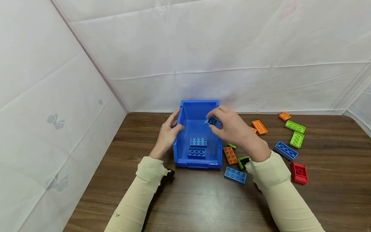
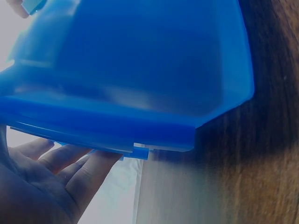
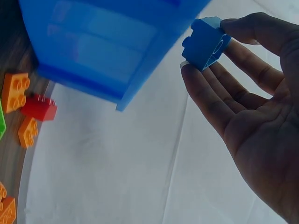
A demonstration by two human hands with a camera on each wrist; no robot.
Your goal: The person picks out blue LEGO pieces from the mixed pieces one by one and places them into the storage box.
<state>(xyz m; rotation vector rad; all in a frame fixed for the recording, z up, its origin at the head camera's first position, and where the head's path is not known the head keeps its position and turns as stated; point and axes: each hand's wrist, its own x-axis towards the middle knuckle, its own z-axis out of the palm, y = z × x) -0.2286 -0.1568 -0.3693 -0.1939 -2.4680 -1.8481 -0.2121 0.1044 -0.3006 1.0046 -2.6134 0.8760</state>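
Observation:
A blue plastic bin (image 1: pixel 200 109) stands on the brown table. My left hand (image 1: pixel 166 137) grips its left wall, thumb over the rim and fingers along the outside; in the left wrist view those fingers (image 2: pixel 88 177) lie against the bin wall. Over the bin's right side, my right hand (image 1: pixel 234 129) pinches a small blue toy brick (image 3: pixel 205 44) between thumb and fingertips. The brick is tilted, its hollow underside showing in the head view. Inside the bin lie a blue brick (image 1: pixel 198 142) with studs up and another blue brick (image 1: pixel 197 152) showing its hollow side.
Right of the bin lie loose bricks: a studded blue one (image 1: pixel 235 175), an orange one (image 1: pixel 230 155), an overturned blue one (image 1: pixel 286 150), a red one (image 1: pixel 299 173), and several green and orange pieces. My right forearm partly covers some. A white sheet (image 1: pixel 232 64) hangs behind the table.

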